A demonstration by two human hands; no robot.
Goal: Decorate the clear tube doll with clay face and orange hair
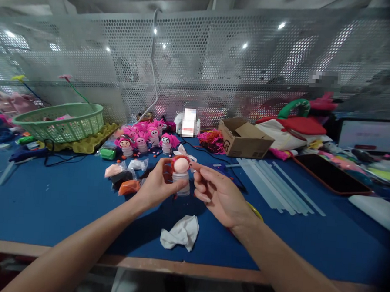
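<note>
My left hand (158, 184) is closed around a small doll (181, 173) with a pale pink round head, a red band on top and a clear ribbed body. It holds the doll upright above the blue table (48, 203). My right hand (217, 190) is beside the doll, its thumb and forefinger pinched at the red band by the head. A crumpled white cloth (180, 233) lies on the table just below both hands.
Several finished pink-haired dolls (143, 140) stand behind the hands. Small bags of coloured clay (123, 177) lie left, glue sticks (274, 185) right. A green basket (60, 121), a cardboard box (244, 137), a black phone (332, 174) and a glue gun (27, 154) sit around.
</note>
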